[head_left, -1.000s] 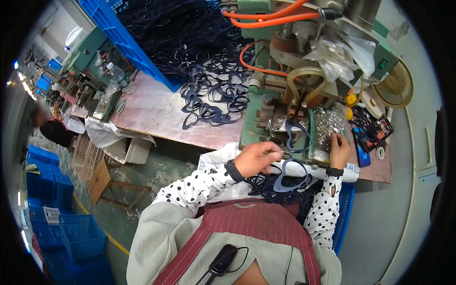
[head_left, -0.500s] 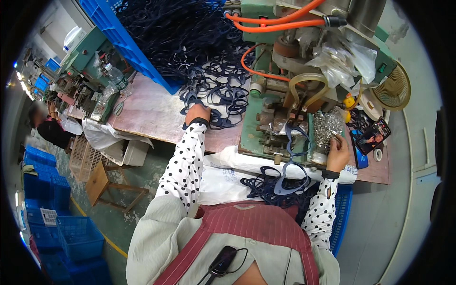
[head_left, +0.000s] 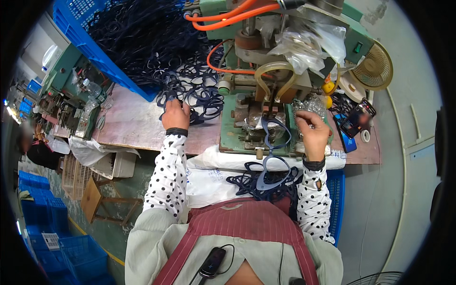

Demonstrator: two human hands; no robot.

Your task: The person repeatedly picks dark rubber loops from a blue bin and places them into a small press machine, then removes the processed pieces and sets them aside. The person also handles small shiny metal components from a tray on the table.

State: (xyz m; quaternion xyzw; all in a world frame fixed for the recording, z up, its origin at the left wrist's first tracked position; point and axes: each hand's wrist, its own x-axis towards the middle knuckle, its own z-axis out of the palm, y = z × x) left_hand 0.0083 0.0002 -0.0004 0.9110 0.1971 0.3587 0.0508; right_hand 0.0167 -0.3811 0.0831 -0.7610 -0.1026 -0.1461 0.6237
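Having reached farther into the dark strap loops (head_left: 190, 90), left hand (head_left: 175, 114) is clenching one, right hand (head_left: 311, 130) is pinching bagged metal fittings (head_left: 311, 105), while one strap (head_left: 271, 137) is sitting on the green press (head_left: 247, 126) and finished ones are piling below.

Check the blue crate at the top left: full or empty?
Full. The blue crate is heaped with dark straps that spill over its rim onto the bench, where the left hand touches them.

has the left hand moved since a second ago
Yes. The left hand went from beside the green machine out leftward to the dark loops on the bench.
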